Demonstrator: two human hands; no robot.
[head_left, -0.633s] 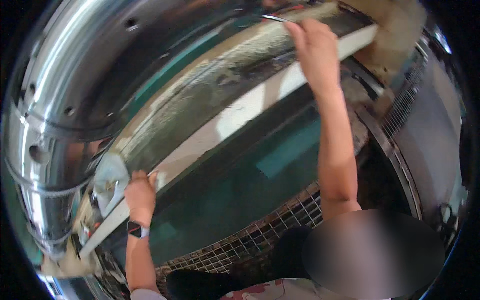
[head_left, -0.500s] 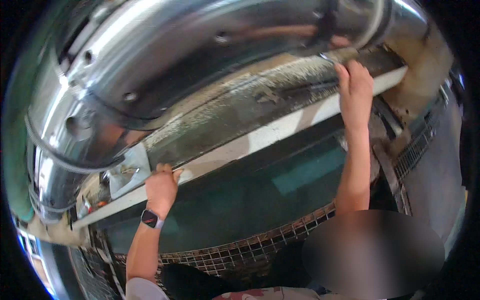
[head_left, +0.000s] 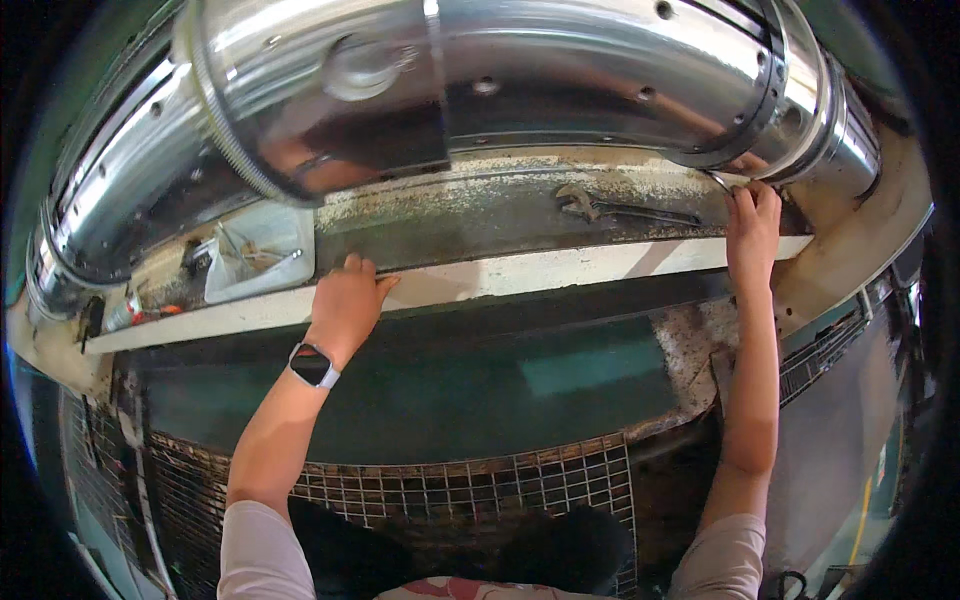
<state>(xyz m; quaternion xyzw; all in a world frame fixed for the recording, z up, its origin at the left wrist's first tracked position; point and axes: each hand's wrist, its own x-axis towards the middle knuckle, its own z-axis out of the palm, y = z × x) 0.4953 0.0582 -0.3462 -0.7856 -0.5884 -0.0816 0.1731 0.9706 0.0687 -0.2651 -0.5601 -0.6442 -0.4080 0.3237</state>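
My right hand [head_left: 754,235] is closed around a thin shiny metal tool [head_left: 719,181], whose tip points up to the underside of a large polished metal cylinder [head_left: 580,85]. The tool's kind cannot be made out. On the left, my left hand [head_left: 346,308], with a watch [head_left: 312,365] on its wrist, rests with curled fingers over the front edge of a pale metal ledge [head_left: 520,267]. Its thumb lies to the right along that edge. An adjustable wrench [head_left: 580,203] lies on the ledge's dark top between my hands, nearer the right one.
A translucent plastic tray [head_left: 298,268] with several slim tools stands left of my left hand. Small red and white items [head_left: 125,310] lie at the ledge's far left. Below are a dark green panel [head_left: 430,385] and a metal grid [head_left: 470,495].
The view has swung and levelled, showing more of the cylinder and the whole tray. My right hand still holds the thin tool beneath the cylinder; my left stays at the ledge.
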